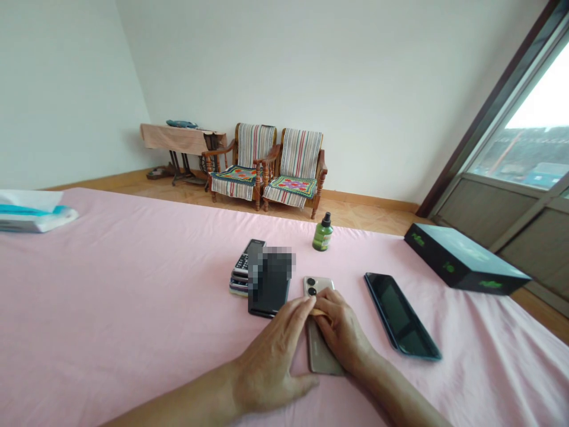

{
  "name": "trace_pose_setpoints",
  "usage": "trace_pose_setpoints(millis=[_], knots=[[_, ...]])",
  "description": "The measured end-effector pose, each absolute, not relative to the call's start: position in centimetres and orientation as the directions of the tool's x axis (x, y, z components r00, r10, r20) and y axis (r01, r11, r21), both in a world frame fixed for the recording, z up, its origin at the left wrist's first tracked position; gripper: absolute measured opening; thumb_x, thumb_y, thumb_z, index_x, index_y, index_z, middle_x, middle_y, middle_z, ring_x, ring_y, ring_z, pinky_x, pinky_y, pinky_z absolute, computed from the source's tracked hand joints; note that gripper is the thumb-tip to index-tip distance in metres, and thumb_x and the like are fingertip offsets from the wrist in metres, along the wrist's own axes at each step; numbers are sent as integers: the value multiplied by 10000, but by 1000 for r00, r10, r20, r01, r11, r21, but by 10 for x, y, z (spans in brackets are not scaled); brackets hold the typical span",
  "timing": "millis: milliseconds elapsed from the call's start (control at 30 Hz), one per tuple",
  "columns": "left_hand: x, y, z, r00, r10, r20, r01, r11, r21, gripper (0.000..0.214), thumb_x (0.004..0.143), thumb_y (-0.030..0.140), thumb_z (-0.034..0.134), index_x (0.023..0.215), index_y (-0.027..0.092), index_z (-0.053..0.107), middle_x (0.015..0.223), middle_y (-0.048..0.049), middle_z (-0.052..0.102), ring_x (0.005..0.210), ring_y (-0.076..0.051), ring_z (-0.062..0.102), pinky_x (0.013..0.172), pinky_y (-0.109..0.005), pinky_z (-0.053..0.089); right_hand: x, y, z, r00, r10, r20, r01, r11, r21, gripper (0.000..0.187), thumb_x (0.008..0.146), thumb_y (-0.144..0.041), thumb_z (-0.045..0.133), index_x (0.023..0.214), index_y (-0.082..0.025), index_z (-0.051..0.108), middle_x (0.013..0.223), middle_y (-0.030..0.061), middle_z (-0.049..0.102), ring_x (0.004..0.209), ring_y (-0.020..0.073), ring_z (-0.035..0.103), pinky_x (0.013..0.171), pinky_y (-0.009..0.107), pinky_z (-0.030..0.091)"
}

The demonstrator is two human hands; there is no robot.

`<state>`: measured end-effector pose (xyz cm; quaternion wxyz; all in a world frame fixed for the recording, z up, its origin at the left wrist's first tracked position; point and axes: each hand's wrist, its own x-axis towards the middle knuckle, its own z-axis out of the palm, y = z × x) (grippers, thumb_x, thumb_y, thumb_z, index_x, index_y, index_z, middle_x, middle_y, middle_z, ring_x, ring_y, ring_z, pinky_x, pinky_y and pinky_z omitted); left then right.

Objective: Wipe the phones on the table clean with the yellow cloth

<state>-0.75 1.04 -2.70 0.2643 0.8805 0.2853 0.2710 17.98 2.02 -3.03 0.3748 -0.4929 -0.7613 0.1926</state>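
Observation:
A gold phone lies face down on the pink tablecloth, its camera end pointing away from me. My left hand rests at the phone's left edge. Its fingers are pressed together against the phone and its thumb lies on the cloth. My right hand sits on top of the phone with curled fingers, pinching a small tan piece at the phone's middle. The fingertips of both hands meet there. The lower half of the phone is partly hidden under my right hand.
A black phone leans on a stack of small keypad phones just left of my hands. A dark phone lies to the right, a black box beyond it. A green bottle stands behind. A tissue pack sits far left.

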Motion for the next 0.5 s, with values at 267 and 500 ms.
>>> trace_pose_setpoints(millis=[267,500], knots=[[-7,12,-28,707,627,327,328,-700,634,1158,657,103,770,1497,257,-12,1439,-134,377,1336,-312,358,1124,-491,298,180,-30,-33,-344,880,328,560,472,-680,263,882,-55,461,904,-226,659,948,57,573,914,201,542,797,327,435],[-6,11,-24,706,635,314,348,-697,627,1073,701,257,818,1501,222,103,1370,-142,464,1267,-315,434,1096,-468,336,188,-52,-37,-405,845,350,565,532,-630,252,800,-14,485,843,-189,660,851,65,570,793,186,563,670,276,436]])
